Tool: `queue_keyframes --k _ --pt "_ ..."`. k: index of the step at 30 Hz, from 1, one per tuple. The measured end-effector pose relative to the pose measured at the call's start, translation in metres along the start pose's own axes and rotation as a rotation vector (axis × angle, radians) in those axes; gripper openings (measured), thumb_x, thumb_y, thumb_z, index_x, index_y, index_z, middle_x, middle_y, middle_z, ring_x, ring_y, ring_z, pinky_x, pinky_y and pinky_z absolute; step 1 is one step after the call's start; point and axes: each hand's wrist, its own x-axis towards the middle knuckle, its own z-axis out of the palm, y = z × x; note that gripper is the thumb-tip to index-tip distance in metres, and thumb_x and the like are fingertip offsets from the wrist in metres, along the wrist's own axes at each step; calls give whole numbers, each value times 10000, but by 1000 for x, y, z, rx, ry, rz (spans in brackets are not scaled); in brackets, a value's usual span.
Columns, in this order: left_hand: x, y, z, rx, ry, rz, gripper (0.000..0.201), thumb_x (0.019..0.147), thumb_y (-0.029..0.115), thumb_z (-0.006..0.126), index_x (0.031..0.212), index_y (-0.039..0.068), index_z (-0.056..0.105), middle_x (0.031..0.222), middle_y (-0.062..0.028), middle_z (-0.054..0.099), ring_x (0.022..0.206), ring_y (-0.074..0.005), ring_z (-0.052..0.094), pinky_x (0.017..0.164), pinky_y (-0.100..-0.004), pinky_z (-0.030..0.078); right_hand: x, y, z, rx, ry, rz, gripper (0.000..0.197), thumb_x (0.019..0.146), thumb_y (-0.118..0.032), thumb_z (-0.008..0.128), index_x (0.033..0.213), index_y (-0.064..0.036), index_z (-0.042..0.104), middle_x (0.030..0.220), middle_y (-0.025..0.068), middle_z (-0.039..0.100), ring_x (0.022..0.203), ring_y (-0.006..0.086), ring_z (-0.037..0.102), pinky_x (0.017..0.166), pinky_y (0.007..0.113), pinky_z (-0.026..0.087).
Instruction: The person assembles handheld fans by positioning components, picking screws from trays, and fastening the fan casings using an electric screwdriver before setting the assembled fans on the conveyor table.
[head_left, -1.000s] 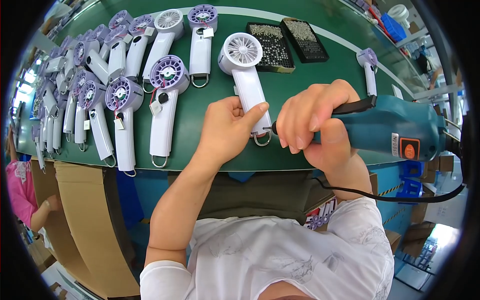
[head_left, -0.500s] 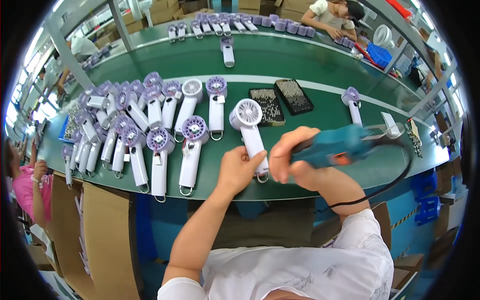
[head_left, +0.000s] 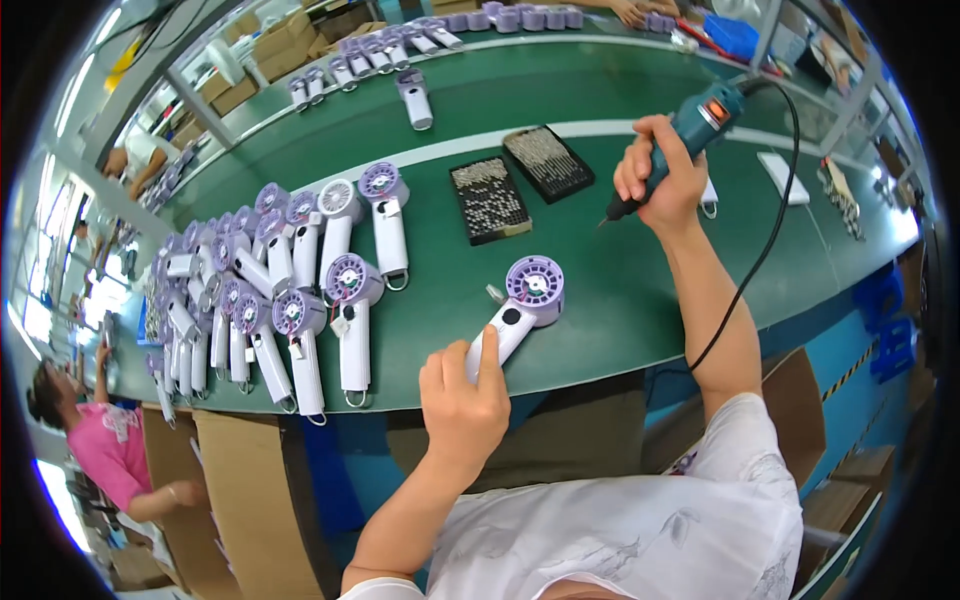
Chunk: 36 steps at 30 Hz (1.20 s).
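Note:
A handheld fan (head_left: pixel 536 284) with a white handle and an uncovered purple head lies aslant near the table's front edge. Round its handle are the fingers of my left hand (head_left: pixel 464 400), the index finger lying along the top. A small pale connector (head_left: pixel 495 293) sticks out beside the fan's neck. Raised to the right, my right hand (head_left: pixel 664 172) grips a teal electric screwdriver (head_left: pixel 690 135), its bit pointing down and left above the table. Between the hands and the far side lie two black trays of screws, one nearer (head_left: pixel 490 201) and one farther (head_left: pixel 547 163).
Many similar fans (head_left: pixel 352 320) crowd the table on the left. Another fan (head_left: pixel 415 100) lies on the green surface (head_left: pixel 560 85) beyond the white line. The screwdriver's black cord (head_left: pixel 770 245) loops down on the right. A cardboard box (head_left: pixel 245 480) stands below left, near a person in pink (head_left: pixel 105 450).
The fan has turned over from its white grille side to its open purple side, and its head now leans right. My right hand has carried the screwdriver up and away from it.

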Motion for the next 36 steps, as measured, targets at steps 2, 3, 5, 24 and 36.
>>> queue_keyframes --k 2,3,5,24,36 --pt "3 5 8 22 7 82 491 761 -1 787 1241 -15 685 1049 -190 581 858 -351 584 763 -455 505 -2 -1 2 -56 61 34 260 1004 -209 637 1008 51 646 580 76 522 407 182 510 410 355 427" --pt "4 9 13 52 19 52 488 773 8 791 1248 -16 684 1058 -197 575 870 -357 580 774 -457 503 -2 0 4 -57 67 40 270 1000 -215 649 997 56 645 570 81 532 409 182 523 409 356 432" --pt "5 16 20 77 23 10 476 822 64 806 1269 -29 673 1071 -208 566 908 -363 571 801 -457 500 -4 2 10 -26 131 68 267 989 -200 679 977 64 639 572 75 549 396 169 518 401 342 438" --pt "302 -116 91 187 -306 -204 355 907 326 739 930 -28 737 990 -252 744 933 -445 717 826 -501 572 2 6 -4 -178 208 13 192 973 -153 708 927 30 675 573 54 584 411 137 542 409 303 444" --pt "391 -195 249 181 -563 -372 436 846 326 685 1171 43 750 1255 -196 714 1151 -360 696 975 -447 561 -8 10 -2 -355 151 57 99 966 -77 687 947 19 679 577 14 586 439 94 545 428 256 412"
